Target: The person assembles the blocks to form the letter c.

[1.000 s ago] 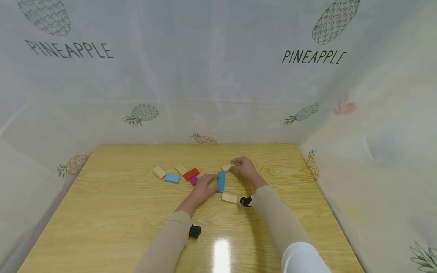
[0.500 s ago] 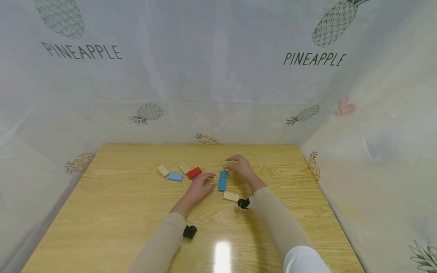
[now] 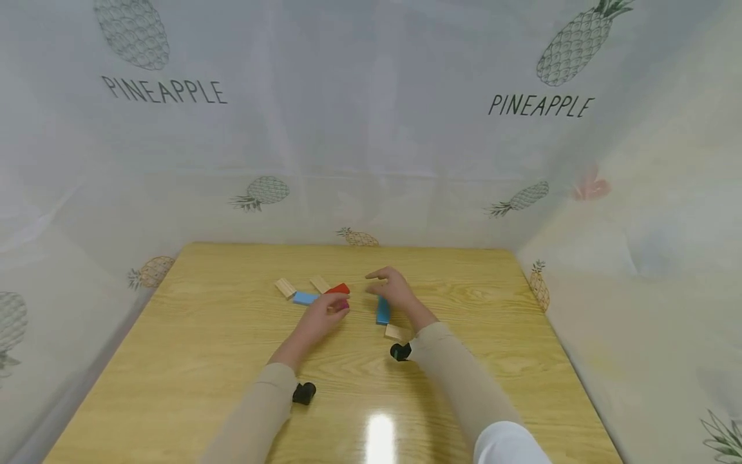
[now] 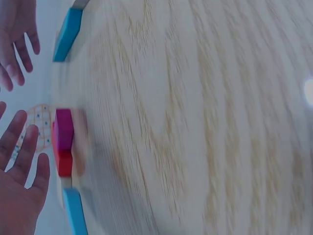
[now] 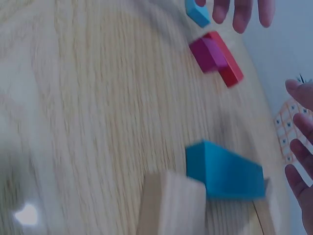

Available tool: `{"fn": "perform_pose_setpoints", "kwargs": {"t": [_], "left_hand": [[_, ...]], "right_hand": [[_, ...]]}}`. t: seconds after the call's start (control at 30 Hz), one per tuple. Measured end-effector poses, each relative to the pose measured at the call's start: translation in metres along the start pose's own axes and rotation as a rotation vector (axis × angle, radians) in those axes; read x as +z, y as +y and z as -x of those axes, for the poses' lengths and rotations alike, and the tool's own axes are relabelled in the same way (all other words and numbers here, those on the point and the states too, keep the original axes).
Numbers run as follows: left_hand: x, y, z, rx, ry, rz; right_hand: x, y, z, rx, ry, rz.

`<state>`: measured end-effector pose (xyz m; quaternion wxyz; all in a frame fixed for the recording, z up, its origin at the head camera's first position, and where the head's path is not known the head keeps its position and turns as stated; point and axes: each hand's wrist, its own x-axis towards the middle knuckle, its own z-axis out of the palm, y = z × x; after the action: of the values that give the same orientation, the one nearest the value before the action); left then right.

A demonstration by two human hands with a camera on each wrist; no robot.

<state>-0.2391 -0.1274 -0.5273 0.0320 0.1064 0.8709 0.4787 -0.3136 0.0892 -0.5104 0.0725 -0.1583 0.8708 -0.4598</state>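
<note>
My left hand (image 3: 319, 316) hovers with loosely spread fingers, overlapping the magenta block (image 3: 343, 305) and red block (image 3: 339, 289) in the head view. The left wrist view has that hand (image 4: 22, 181) holding nothing, with the magenta block (image 4: 64, 129) against the red one (image 4: 64, 164). My right hand (image 3: 395, 291) is over the far end of the darker blue block (image 3: 383, 312), fingers apart and nothing between them. A plain wooden block (image 3: 397, 332) meets the blue block's near end. Another wooden block (image 5: 264, 215) shows past the blue block (image 5: 230, 174) in the right wrist view.
Left of the red block lie a light blue block (image 3: 304, 298) and two plain wooden blocks, one farther left (image 3: 285, 288) and one behind (image 3: 319, 284). The wooden table (image 3: 203, 361) ends at a pineapple-print curtain (image 3: 359, 206) at the back and sides.
The left hand has let go of the blue block and moved left towards the magenta block. The right hand has released the far wooden block and shifted left. The view has turned slightly.
</note>
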Motion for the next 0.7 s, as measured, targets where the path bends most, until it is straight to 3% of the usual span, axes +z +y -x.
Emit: {"fn": "perform_pose_setpoints", "kwargs": {"t": [0.37,0.6,0.7], "left_hand": [[-0.024,-0.009,0.013,-0.062,0.036,0.007],[-0.039,-0.019,0.018,-0.050,0.053,-0.027],[-0.043,-0.023,0.019,-0.042,0.058,-0.029]], "right_hand": [[0.030,-0.009,-0.015,-0.018,-0.051,0.023],[0.045,-0.013,-0.022,-0.016,-0.125,0.014],[0.052,-0.014,-0.027,-0.074,-0.164,0.056]]}}
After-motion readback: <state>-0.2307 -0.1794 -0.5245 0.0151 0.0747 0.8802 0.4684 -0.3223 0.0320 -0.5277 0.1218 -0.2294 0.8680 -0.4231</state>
